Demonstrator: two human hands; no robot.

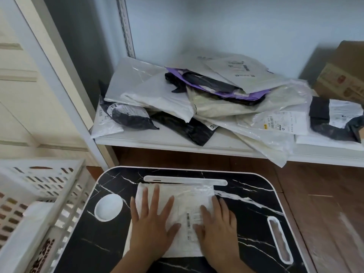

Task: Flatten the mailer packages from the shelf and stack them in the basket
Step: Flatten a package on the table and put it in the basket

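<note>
white mailer [189, 196] pressed flat on lap desk [246, 209] | left hand [151, 223], right hand [218, 223]: fingers straight, spread | air forced out

A home storage corner, by the look of it: cream panelled cabinet doors [23, 79], a white metal shelf [177, 141] heaped with crumpled plastic mailer bags [197, 95], a brown cardboard box [342, 75] and reddish wooden floor [315, 194].

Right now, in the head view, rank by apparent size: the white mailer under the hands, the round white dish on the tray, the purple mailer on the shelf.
1. White mailer, largest, though nearest the camera.
2. Purple mailer, mostly buried in the pile, so unsure.
3. Dish, smallest.
</note>
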